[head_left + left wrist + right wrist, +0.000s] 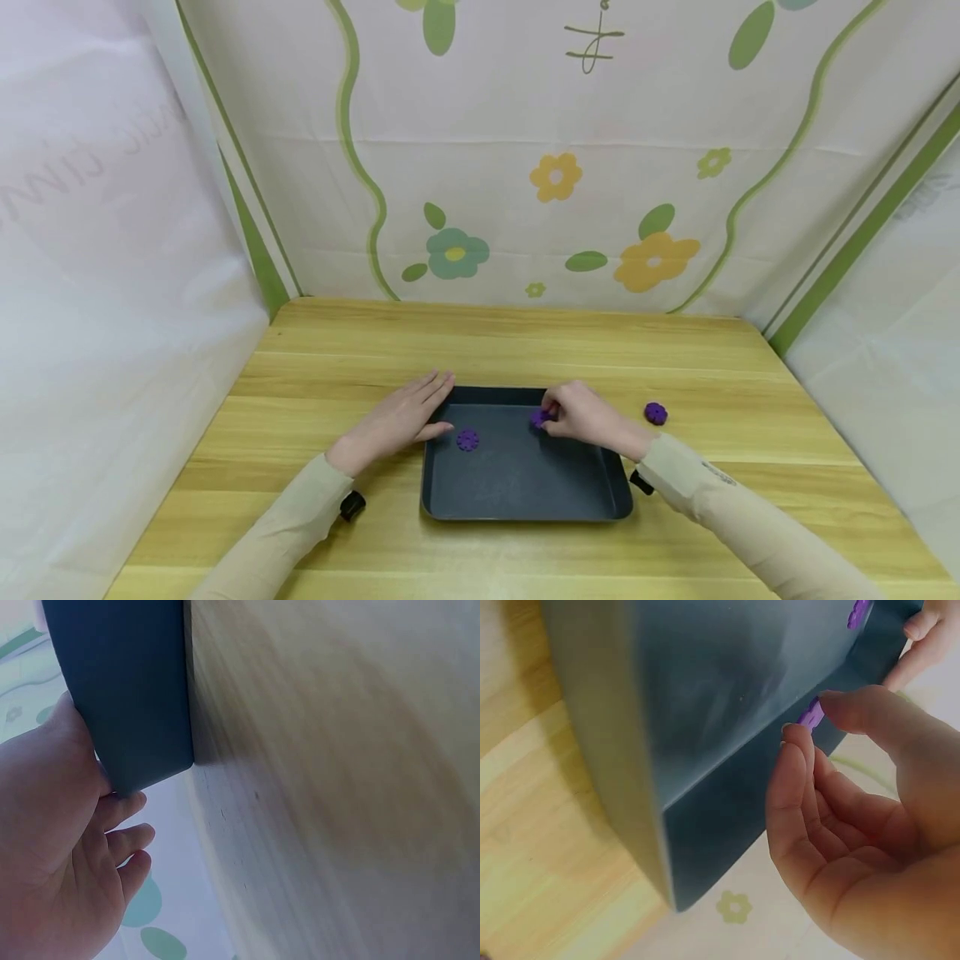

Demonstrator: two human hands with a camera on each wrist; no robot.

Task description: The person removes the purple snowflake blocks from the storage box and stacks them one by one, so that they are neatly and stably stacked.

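A dark baking tray (525, 483) lies on the wooden table. My left hand (397, 418) holds its far left corner, thumb over the rim; in the left wrist view the fingers (129, 844) bend around the corner outside. My right hand (588, 417) pinches a small purple notched disc (538, 418) between thumb and fingertips, over the tray's far side. The right wrist view shows this disc (811, 715) edge-on, partly covered by the fingers. Another purple notched disc (468, 440) lies flat in the tray, near the left thumb.
To the right of the tray, a purple flower-shaped piece (656, 413) sits on the table (750, 500). A printed cloth (480, 333) with flowers hangs behind the table's far edge, and pale cloth walls (112, 292) stand at both sides.
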